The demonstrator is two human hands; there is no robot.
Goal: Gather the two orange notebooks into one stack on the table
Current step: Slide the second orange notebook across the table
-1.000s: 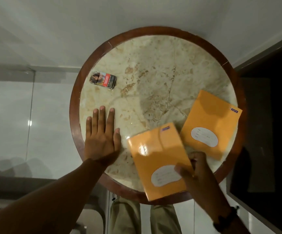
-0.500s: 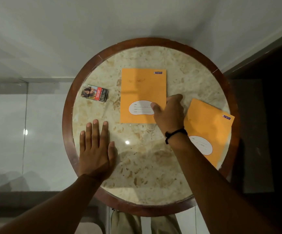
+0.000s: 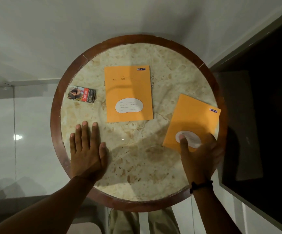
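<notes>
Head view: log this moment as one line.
stack: not formed | centre notebook: flat, untouched | right notebook: tilted at table edge | right hand: on its near end | left hand: flat on table

Round marble table point(image 3: 136, 166) with wood rim, 2 orange notebooks point(image 3: 128, 92) point(image 3: 194, 119) apart, small printed box point(image 3: 82, 94)

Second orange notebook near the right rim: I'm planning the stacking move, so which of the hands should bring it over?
Right hand: it already rests on that notebook. The left hand lies flat on the table, far from it.
</notes>
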